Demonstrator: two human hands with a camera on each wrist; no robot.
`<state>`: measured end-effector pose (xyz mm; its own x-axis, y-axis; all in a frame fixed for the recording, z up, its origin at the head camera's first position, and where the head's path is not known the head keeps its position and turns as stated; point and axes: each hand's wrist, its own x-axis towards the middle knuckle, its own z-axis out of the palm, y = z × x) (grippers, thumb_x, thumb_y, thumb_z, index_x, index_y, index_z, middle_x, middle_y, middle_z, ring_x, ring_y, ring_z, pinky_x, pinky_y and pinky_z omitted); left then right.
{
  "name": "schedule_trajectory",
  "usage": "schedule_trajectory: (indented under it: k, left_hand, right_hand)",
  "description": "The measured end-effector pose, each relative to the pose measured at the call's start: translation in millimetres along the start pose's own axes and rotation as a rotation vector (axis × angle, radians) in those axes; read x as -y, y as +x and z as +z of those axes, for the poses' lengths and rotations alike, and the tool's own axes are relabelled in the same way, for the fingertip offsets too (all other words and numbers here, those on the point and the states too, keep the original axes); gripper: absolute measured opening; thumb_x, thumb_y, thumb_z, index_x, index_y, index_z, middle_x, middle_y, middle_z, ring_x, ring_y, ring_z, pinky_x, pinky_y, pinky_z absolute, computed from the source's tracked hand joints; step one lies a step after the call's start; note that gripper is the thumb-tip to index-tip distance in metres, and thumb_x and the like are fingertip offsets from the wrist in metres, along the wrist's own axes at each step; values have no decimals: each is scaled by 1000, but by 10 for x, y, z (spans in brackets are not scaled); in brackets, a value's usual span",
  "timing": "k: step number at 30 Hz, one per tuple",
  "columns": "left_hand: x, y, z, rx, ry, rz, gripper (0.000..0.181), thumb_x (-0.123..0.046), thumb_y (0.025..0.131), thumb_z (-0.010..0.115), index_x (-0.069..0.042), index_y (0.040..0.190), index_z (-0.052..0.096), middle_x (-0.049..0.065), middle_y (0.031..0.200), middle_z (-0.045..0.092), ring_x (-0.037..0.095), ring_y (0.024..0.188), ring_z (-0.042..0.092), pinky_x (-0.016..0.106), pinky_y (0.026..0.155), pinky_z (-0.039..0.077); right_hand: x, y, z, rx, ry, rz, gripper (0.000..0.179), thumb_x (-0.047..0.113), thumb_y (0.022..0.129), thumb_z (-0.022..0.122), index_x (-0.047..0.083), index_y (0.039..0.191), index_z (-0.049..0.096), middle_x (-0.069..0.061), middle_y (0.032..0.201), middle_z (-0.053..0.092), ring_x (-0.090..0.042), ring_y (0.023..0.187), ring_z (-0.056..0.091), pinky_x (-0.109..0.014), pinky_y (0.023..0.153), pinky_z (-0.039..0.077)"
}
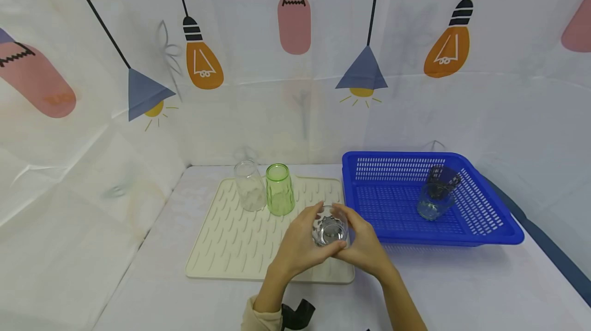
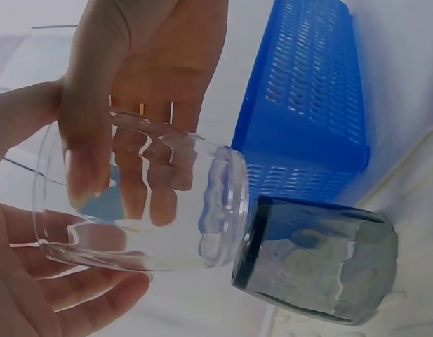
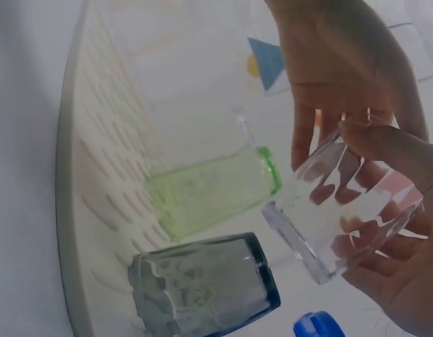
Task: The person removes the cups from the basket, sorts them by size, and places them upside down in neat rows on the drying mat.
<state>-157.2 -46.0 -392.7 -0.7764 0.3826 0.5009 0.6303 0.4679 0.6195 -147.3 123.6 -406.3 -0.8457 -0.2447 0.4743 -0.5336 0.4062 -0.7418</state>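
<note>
At lower centre, left hand (image 1: 302, 241) and right hand (image 1: 363, 242) grip a clear glass (image 1: 330, 227), apparently mid-handling; the next move needs steady pressure.

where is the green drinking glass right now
In the head view, the green drinking glass stands slightly left of centre, on the back half of the cream ridged drying mat, just right of a clear glass and left of the blue basket.
</note>
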Motion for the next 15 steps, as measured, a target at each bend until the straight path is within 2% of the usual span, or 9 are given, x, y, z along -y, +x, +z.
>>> schedule_trajectory:
  k: [5,8,12,15]
  left_hand:
    - [-54,17,-13,6,133,-20,81,-46,73,75,3,131,50,14,121,60,26,107,60,38,85,54]
    - [-73,25,-16,0,180,-16,81,-47,72,76,3,130,51,14,119,61,25,105,61,37,82,55]
    - [-65,27,-15,-37,174,-13,77,-44,69,78,2,125,55,13,111,65,23,98,64,34,77,56]
    - [-32,25,-13,-77,105,-21,72,-41,66,80,2,120,58,12,105,67,21,92,65,29,71,56]
  right_hand:
    - [23,3,32,-28,-110,-24,79,5,58,84,-4,128,49,-19,122,59,-34,113,57,-49,93,49]
    - [36,6,42,-38,-155,-39,79,7,58,84,-4,128,49,-18,122,60,-32,111,58,-49,89,51]
    - [50,1,44,-32,-166,-49,79,9,59,85,-4,128,49,-17,121,60,-31,109,59,-47,87,53]
    - [47,-4,36,-25,-136,-53,78,11,62,85,-4,129,49,-16,122,59,-30,110,59,-46,88,53]
